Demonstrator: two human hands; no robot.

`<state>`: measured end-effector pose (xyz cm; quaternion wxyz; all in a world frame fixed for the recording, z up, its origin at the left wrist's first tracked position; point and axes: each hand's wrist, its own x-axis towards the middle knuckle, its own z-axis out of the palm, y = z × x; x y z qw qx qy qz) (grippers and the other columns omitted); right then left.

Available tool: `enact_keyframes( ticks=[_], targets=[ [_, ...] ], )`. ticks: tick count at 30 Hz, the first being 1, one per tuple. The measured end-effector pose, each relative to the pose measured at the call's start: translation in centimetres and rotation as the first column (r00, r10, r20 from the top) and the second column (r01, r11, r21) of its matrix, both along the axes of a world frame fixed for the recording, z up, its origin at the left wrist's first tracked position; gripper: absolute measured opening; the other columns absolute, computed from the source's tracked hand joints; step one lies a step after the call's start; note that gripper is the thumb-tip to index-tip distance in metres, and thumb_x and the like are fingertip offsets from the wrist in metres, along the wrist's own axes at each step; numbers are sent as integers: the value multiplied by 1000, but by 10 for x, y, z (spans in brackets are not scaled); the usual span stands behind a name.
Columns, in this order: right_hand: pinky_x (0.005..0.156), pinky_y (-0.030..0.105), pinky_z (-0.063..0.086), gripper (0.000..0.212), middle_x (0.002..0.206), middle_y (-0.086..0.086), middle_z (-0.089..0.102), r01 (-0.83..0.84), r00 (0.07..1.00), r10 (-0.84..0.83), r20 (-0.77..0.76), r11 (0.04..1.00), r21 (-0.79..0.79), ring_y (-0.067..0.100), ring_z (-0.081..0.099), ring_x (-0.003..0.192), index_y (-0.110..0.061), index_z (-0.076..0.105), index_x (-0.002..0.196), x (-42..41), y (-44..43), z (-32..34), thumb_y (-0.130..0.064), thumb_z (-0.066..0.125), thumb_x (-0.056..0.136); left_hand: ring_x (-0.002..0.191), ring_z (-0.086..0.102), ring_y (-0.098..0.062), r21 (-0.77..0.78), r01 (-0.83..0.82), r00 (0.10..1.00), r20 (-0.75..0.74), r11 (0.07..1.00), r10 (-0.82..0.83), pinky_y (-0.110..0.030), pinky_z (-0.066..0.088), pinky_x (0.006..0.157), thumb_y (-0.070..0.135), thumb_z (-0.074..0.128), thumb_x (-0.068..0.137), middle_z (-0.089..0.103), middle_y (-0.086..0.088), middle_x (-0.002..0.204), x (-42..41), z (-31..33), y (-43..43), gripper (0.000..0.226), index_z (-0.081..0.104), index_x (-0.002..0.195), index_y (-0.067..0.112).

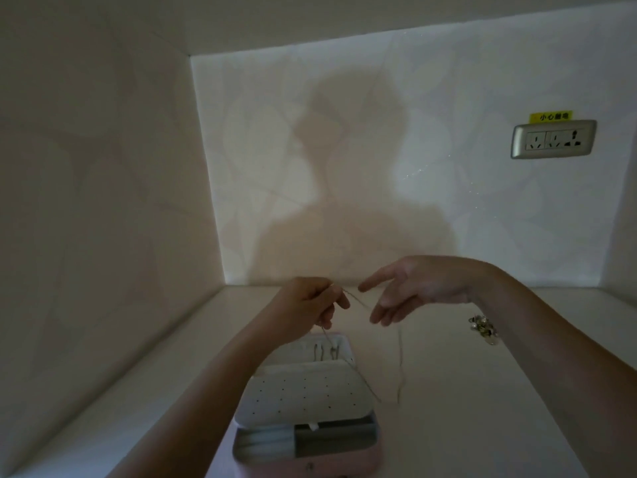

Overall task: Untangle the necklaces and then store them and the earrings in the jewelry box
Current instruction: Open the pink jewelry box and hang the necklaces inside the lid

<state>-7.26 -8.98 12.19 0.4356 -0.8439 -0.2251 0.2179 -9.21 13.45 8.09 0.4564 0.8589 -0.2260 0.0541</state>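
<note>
- The left hand (310, 301) is raised above the bench (465, 408), its fingers curled tight and pinching a thin necklace (401, 360) chain near the fingertips.
- Below that hand, the jewelry box (303, 408) sits open on the bench. Its lid stands up at the back, and a perforated white panel lies across the top, with compartments showing at the front.
- One strand of the necklace drops from the left hand across the box. Another runs right towards the other hand, then hangs down to the bench beside the box.
- The right hand (413, 288) is spread, its fingers straight and pointing left. The chain passes by its lower fingertips; I cannot tell whether they touch it.
- The earrings (484, 329) lie in a small glinting heap on the bench, beside the right wrist.
- A wall socket (553, 139) is high on the right.
</note>
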Motion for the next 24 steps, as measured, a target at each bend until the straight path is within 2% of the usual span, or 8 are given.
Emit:
enact_keyframes(
  ticks=[3, 5, 6, 10, 14, 18, 22, 24],
  targets=[
    [97, 33, 50, 37, 123, 5, 66, -86, 996, 87, -22, 995, 44, 19, 63, 112, -10, 55, 130, 6, 11, -16, -8, 58, 94, 49, 57, -6, 201, -10, 1000, 25, 980, 5, -38, 56, 70, 32, 48, 99, 56, 11, 51, 4, 13, -9, 38, 65, 67, 20],
    [96, 36, 42, 28, 117, -10, 67, -83, 993, 77, 92, 994, 70, 9, 58, 115, -18, 63, 121, 8, 20, -22, -17, 61, 93, 47, 58, -2, 284, -91, 993, 97, 954, 66, -34, 57, 69, 37, 50, 98, 58, 10, 53, 9, 19, -11, 41, 64, 63, 20],
    [95, 38, 39, 25, 112, -11, 68, -70, 989, 55, 139, 992, 107, 8, 58, 113, -18, 65, 117, 8, 24, -24, -18, 62, 92, 47, 58, -1, 303, -127, 987, 133, 944, 90, -29, 56, 67, 39, 51, 97, 59, 8, 55, 10, 21, -11, 41, 63, 62, 20],
    [104, 48, 39, 15, 102, 12, 71, -62, 965, -12, 264, 961, 271, 18, 65, 100, -8, 68, 103, 9, 40, -24, -8, 66, 88, 47, 58, -1, 324, -168, 979, 168, 931, 118, -14, 48, 56, 43, 49, 96, 60, 7, 56, 10, 27, -4, 43, 62, 62, 21],
    [94, 39, 51, 7, 97, 22, 71, 7, 936, -98, 339, 966, 258, 14, 67, 84, -7, 73, 92, 15, 51, -18, -9, 68, 87, 50, 59, -6, 249, -213, 970, 171, 945, 174, -19, 50, 60, 41, 51, 96, 61, 6, 56, 11, 29, 5, 43, 63, 63, 16],
    [82, 30, 57, 7, 82, 16, 70, 18, 958, -78, 277, 976, 215, 18, 66, 75, -7, 70, 87, 18, 61, -6, -5, 64, 89, 58, 58, -10, 170, -364, 931, 74, 916, 357, -24, 47, 66, 43, 50, 96, 65, 4, 61, 26, 8, 35, 43, 65, 67, 15],
    [66, 24, 56, 13, 66, 5, 57, 43, 967, -88, 237, 981, 190, 13, 57, 60, -6, 66, 82, 19, 68, 7, 0, 58, 91, 64, 55, -21, 336, -509, 808, -132, 793, 574, -28, 46, 67, 43, 59, 91, 63, -15, 74, 51, -36, 76, 42, 63, 79, 3],
    [57, 22, 52, 14, 60, 3, 51, 81, 955, -118, 272, 987, 141, 11, 49, 53, -8, 66, 80, 20, 72, 13, -2, 59, 91, 56, 50, -20, 365, -513, 767, -212, 777, 606, -28, 46, 61, 42, 63, 89, 59, -13, 66, 55, -55, 85, 43, 57, 71, 3]
  ],
)
